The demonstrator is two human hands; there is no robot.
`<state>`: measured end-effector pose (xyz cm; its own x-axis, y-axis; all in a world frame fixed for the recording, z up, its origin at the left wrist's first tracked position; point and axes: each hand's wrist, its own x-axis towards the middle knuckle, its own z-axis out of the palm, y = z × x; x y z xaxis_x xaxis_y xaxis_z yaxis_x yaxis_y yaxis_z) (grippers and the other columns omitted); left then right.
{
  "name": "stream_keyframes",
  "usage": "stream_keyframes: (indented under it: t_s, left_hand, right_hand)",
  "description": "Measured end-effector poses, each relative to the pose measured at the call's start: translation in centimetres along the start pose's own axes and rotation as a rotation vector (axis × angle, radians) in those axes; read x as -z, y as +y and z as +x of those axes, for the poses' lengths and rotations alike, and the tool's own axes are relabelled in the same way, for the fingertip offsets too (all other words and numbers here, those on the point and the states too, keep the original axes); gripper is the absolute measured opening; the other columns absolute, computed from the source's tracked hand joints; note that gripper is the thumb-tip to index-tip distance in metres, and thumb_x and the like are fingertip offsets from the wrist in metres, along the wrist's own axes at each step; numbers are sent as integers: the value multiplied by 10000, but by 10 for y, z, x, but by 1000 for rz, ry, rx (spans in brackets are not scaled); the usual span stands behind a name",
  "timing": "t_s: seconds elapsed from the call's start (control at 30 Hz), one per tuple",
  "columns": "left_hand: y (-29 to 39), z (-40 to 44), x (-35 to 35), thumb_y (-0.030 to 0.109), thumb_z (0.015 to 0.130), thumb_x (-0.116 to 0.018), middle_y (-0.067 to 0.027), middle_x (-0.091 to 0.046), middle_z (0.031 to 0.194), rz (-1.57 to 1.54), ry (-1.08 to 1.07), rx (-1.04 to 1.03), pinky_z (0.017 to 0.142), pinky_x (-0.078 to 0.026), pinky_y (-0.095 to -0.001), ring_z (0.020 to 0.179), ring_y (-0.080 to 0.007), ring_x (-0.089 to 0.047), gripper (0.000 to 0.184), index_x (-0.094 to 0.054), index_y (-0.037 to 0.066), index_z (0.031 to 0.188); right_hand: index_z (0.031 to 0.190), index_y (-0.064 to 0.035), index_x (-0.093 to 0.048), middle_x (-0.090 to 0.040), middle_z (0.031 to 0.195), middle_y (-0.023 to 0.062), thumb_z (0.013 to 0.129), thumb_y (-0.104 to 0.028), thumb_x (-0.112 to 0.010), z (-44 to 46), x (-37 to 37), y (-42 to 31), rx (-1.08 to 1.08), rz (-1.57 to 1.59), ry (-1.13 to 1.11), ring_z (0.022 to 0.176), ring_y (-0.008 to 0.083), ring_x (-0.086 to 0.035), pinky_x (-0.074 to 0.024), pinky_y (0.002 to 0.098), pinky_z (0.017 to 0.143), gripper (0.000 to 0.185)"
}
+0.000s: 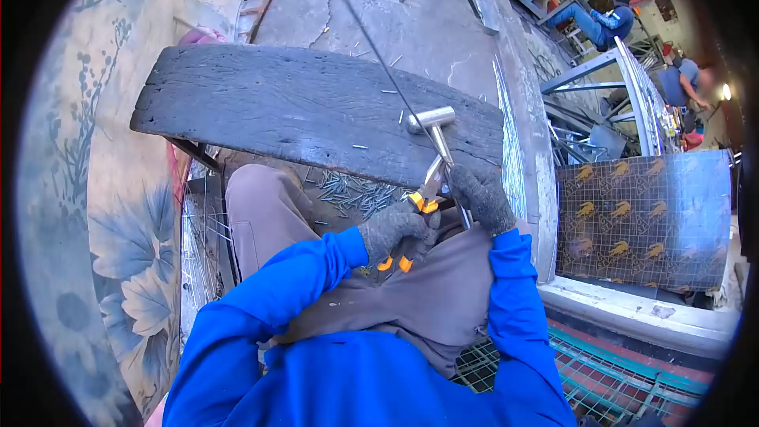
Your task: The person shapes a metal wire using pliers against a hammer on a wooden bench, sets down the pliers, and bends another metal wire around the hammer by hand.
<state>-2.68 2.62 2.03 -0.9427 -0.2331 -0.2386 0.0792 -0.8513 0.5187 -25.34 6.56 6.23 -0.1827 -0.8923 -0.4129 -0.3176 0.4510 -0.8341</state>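
Note:
My left hand [393,231], in a dark grey glove, is closed around the orange grips of a pair of pliers [431,179]. The jaws of the pliers point up and away, close to the hammer handle. A hammer [432,119] with a shiny metal head and metal handle is in my gloved right hand [481,196]. Its head is over the right part of a dark wooden bench [277,103]. A long thin metal rod [368,35] runs from the top of the view down to the hammer and pliers; its lower end is hard to make out.
Several short cut metal pieces [352,192] lie in a pile below the bench edge, and a few lie on it. Long thin rods [510,138] stand at the bench's right end. A patterned board [644,221] is to the right. Two people work at the far right.

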Motion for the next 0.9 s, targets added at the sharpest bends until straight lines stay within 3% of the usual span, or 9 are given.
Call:
stream_keyframes:
  t_s: [0.07, 0.23, 0.3, 0.37, 0.43, 0.5, 0.53, 0.77, 0.9]
  left_hand:
    - [3, 1, 3, 111, 790, -614, -87, -609, 695, 96, 79, 7, 603, -510, -327, 617, -190, -608, 156, -580, 16, 909]
    - [-18, 17, 44, 160, 853, -570, -98, -634, 789, 1341, 701, -298, 605, -489, -369, 671, -185, -623, 204, -589, -3, 976]
    - [-16, 20, 49, 163, 856, -583, -78, -630, 824, 1185, 579, -128, 623, -497, -362, 699, -152, -614, 250, -604, -9, 1037]
    - [-19, 13, 43, 194, 858, -605, -63, -621, 797, 828, 364, -75, 627, -493, -356, 690, -140, -596, 282, -615, -17, 1045]
    - [-15, 7, 35, 217, 851, -617, -53, -608, 767, 839, 341, -35, 614, -487, -342, 675, -138, -577, 288, -625, -12, 1026]
    - [-16, 8, 33, 224, 844, -635, -56, -599, 746, 759, 336, 127, 593, -478, -327, 660, -143, -565, 256, -621, -2, 963]
    - [-14, 8, 31, 224, 844, -635, -56, -599, 746, 762, 332, 124, 593, -478, -327, 660, -143, -565, 256, -621, -2, 963]
    - [-9, 4, 21, 290, 862, -620, -103, -608, 818, 731, 360, 175, 602, -496, -347, 661, -177, -596, 319, -597, 14, 1021]
    - [-4, 5, 16, 221, 850, -654, -69, -613, 751, 632, 357, 128, 643, -482, -322, 674, -155, -570, 240, -586, 10, 941]
  right_hand:
    - [1115, -9, -724, -666, 840, 17, 999, -375, -609, 4, 4, 5, 53, -95, 8, 734, 108, -591, -493, 297, 653, 401]
    - [1082, -3, -727, -679, 845, 42, 1000, -359, -610, -4, -6, -9, -48, -193, 24, 756, 119, -609, -502, 312, 662, 384]
    - [1060, 1, -725, -698, 883, 54, 1007, -329, -603, -9, -12, -10, 169, -130, -18, 787, 125, -617, -507, 314, 677, 355]
    - [1086, 2, -712, -692, 878, 51, 1014, -313, -594, -3, -4, -8, 177, -77, 7, 791, 123, -617, -508, 308, 680, 344]
    - [1112, 2, -700, -685, 873, 48, 1020, -297, -585, 9, 5, 16, 164, -28, 29, 796, 121, -618, -509, 301, 683, 333]
    - [1184, -16, -668, -621, 804, 6, 1028, -298, -572, 35, 7, 68, 440, -72, 301, 710, 82, -567, -468, 242, 614, 337]
    - [1213, -40, -654, -513, 689, -40, 1040, -343, -541, -3, 1, -16, 98, 410, 169, 574, 43, -464, -375, 200, 505, 367]
    - [1241, -62, -622, -408, 572, -49, 1048, -462, -468, -17, 2, -22, 141, 663, 111, 443, 44, -343, -254, 226, 407, 470]
    - [1233, -52, -606, -534, 640, 11, 1047, -442, -476, -6, -4, -13, 107, 579, 279, 453, 79, -444, -380, 225, 423, 451]
